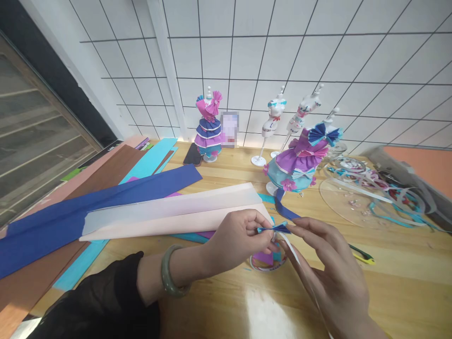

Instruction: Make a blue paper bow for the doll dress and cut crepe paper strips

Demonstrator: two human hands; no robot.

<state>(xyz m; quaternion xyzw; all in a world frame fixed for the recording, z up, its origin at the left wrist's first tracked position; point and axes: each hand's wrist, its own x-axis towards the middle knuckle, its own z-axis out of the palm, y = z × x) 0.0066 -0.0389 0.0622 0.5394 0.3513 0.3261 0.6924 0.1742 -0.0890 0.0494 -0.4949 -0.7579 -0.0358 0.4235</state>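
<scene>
A small blue pleated bow (280, 229), with lighter blue edges, is held between my two hands above the table. The fingers and thumb of my left hand (242, 233) pinch its left end and middle. My right hand (328, 263) has its fingertips at the bow's right end, the thumb lower down. From the bow's middle a narrow white ribbon (294, 249) runs down across my right hand. Beneath the hands is a round container (270, 269) with purple and blue scraps, partly hidden. A dark blue ribbon strip (282, 207) lies just behind the bow.
Long strips of pale pink (169, 226), dark blue (106, 202) and brown (81, 188) paper spread leftward. Dressed mini mannequins (208, 127) (298, 160) and bare mannequins (273, 117) stand behind, near a phone (192, 154). Right are a clear tray (342, 197), ribbons (406, 197) and a yellow-black tool (363, 255).
</scene>
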